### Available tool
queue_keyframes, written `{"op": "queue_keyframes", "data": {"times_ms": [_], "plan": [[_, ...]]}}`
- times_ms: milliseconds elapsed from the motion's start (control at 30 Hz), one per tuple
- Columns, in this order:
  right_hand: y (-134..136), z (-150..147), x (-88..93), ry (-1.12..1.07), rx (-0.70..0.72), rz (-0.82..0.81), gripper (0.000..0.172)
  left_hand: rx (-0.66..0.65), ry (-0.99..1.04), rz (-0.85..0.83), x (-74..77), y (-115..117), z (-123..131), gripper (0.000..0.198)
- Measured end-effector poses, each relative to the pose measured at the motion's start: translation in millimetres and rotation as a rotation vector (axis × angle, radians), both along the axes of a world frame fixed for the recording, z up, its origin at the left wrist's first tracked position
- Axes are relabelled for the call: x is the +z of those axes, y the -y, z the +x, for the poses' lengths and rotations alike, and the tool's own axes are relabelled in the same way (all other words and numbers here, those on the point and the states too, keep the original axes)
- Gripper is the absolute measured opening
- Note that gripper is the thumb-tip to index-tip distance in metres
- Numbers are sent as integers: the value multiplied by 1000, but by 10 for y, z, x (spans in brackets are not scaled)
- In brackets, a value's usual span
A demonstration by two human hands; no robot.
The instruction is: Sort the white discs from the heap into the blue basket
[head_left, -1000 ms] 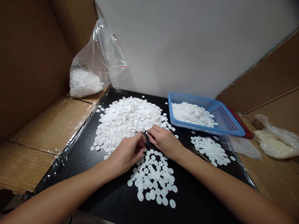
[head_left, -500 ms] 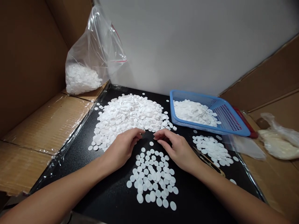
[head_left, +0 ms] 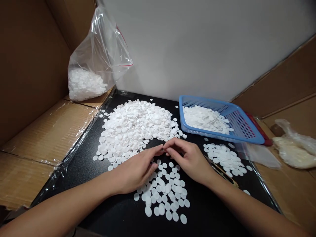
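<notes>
My left hand (head_left: 139, 168) is open, its fingers stretched toward my right hand and its thumb apart and lower. It hovers over the left edge of a loose spread of white round discs (head_left: 168, 188), hiding some. My right hand (head_left: 190, 157) has curled fingers, thumb tip close to the fingertips; anything between them is too small to make out. The fingertips of both hands meet or nearly meet above the black tabletop (head_left: 111, 214). Just beyond them rises a large heap of the same white discs (head_left: 138, 121).
A blue plastic basket (head_left: 249, 135) with white discs stands back right. Before it lie a smaller disc pile (head_left: 225, 159) and slim scissors-like tool (head_left: 223, 173), partly behind my right arm. A clear bag of white pieces (head_left: 86, 84) stands left on cardboard; another bag (head_left: 293, 151) lies right.
My left hand has moved right and nearer to me, closing the gap to my right hand. Several discs at the heap's front now lie closer to me. My right hand has barely shifted.
</notes>
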State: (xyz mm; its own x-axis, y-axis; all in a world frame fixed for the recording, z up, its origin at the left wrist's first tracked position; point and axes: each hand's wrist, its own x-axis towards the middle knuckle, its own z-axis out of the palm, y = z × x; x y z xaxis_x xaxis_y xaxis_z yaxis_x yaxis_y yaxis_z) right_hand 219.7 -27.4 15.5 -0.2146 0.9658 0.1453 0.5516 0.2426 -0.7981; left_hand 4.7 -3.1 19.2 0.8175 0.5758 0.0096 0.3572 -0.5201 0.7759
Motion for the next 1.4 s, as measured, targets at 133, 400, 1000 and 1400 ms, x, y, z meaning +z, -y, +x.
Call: {"op": "queue_keyframes", "data": {"times_ms": [133, 400, 1000, 1400], "plan": [[-224, -29, -67, 237, 10, 263, 17, -249, -49, 203, -29, 52, 1, 50], [-498, -350, -272, 500, 132, 409, 17, -386, 20, 234, -65, 144, -1, 55], [41, 108, -211, 122, 58, 6, 18, -302, 62, -109, 55, -19, -33, 31], [73, 108, -217, 267, 139, 241, 8, 297, 154, 162, -45, -142, -51, 19]]}}
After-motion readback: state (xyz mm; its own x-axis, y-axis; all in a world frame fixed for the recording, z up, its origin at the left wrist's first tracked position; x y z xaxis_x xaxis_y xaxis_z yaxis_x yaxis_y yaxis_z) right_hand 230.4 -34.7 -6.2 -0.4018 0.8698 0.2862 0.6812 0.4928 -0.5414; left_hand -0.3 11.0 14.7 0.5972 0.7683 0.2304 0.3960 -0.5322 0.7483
